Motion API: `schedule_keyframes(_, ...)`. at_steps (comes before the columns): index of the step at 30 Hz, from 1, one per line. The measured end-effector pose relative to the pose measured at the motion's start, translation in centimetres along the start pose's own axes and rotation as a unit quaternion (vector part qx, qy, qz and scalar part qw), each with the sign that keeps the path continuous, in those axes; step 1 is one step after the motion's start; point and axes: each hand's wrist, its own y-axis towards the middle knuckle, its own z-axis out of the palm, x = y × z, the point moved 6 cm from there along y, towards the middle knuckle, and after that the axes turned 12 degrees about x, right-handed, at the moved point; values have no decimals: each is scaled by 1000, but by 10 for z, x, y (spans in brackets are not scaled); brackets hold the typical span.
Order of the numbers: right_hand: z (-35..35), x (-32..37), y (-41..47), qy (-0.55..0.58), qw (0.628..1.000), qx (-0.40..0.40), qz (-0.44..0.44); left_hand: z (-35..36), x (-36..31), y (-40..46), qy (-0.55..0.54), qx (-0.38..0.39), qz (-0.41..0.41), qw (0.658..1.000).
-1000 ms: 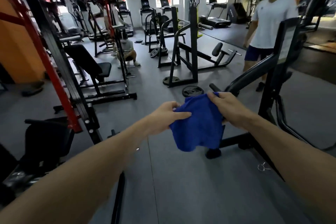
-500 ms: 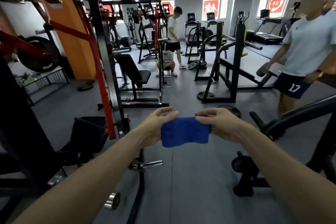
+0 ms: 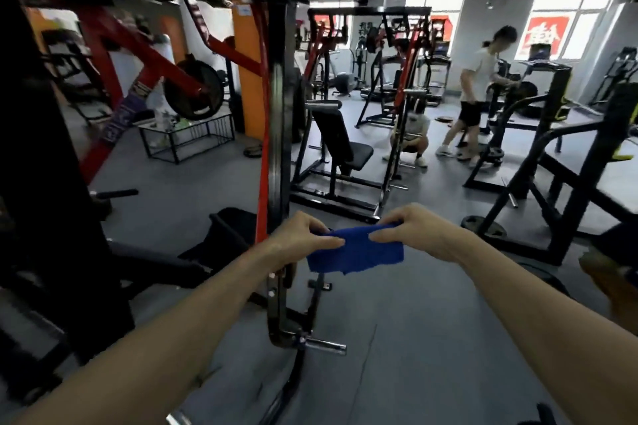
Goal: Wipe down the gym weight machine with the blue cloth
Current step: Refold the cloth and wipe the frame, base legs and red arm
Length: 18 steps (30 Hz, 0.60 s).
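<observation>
A folded blue cloth [image 3: 359, 252] is stretched between both hands at chest height. My left hand [image 3: 300, 235] pinches its left end and my right hand [image 3: 411, 228] pinches its right end. Just behind and left of the cloth stands the black and red weight machine, with its black upright post [image 3: 278, 134] and a red bar [image 3: 264, 148] beside it. The machine's black seat pad [image 3: 234, 228] sits low to the left of my left hand. A chrome peg [image 3: 324, 345] sticks out at the post's foot.
A black bench machine [image 3: 341, 148] stands ahead on the grey floor. One person crouches [image 3: 412, 134] beside it and another stands [image 3: 476, 93] farther right. A black rack [image 3: 566, 162] with a weight plate [image 3: 483, 224] at its foot is on the right. A wire shelf [image 3: 186, 138] stands at left.
My view has swung left and up, bringing the black and red machine in front of me. The cloth went from hanging loose to folded into a narrow strip between my hands.
</observation>
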Motion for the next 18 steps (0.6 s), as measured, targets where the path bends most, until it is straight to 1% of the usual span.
schedule_keyframes(3,-1,10,35,64,997,43,-18,-30,4,-3,-10,-56,-22,998)
schedule_keyframes(6,-1,34,71,128,988,60,-57,-60,10,-5,-44,-118,-44,991)
schedule_keyframes(8,3,50,97,180,977,74,-82,-77,15,-8,-52,-184,-63,980)
schedule_keyframes(10,12,66,118,216,965,106,-106,-89,22,-16,-42,-263,-88,960)
schedule_keyframes(12,21,77,134,248,952,142,-106,-97,29,-28,-27,-322,-126,938)
schedule_keyframes(14,29,85,144,292,936,180,-86,-102,31,-39,6,-362,-165,917)
schedule_keyframes(16,33,98,148,318,916,233,-70,-107,22,-54,43,-411,-201,888)
schedule_keyframes(18,33,117,151,339,897,273,-76,-113,2,-70,84,-446,-225,862)
